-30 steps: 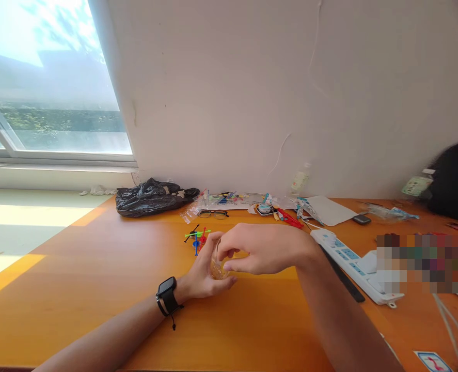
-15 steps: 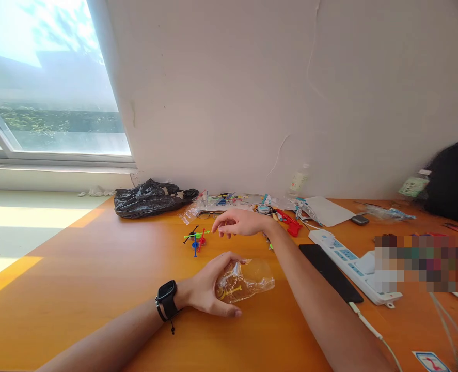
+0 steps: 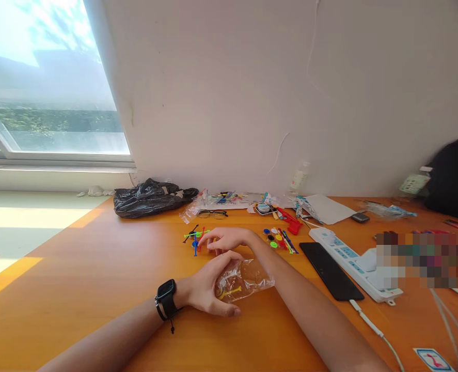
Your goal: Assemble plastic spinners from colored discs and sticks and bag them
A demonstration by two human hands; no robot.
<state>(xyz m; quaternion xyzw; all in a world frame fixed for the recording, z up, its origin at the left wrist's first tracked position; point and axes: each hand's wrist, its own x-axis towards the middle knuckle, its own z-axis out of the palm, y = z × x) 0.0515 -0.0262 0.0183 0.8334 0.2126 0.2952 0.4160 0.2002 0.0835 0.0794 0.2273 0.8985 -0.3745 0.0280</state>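
My left hand (image 3: pixel 207 285), with a black watch on its wrist, is closed around a small clear plastic bag (image 3: pixel 245 279) that lies on the orange table (image 3: pixel 97 289); a yellow stick piece shows inside the bag. My right hand (image 3: pixel 224 240) reaches just beyond it, fingers curled down beside a small cluster of coloured plastic sticks (image 3: pixel 195 238). Whether it holds one I cannot make out. A second group of coloured discs and sticks (image 3: pixel 278 239) lies to the right of that hand.
A black phone (image 3: pixel 330 269) and a white power strip (image 3: pixel 354 264) lie to the right. Along the wall sit a black plastic bag (image 3: pixel 151 196), glasses (image 3: pixel 213 213), packets and paper (image 3: pixel 329 209). Another person's dark hair (image 3: pixel 453 175) shows at the right edge.
My right hand left the bag, reached out over the table, then came down beside the coloured sticks. My left hand kept the bag, which now lies stretched out.
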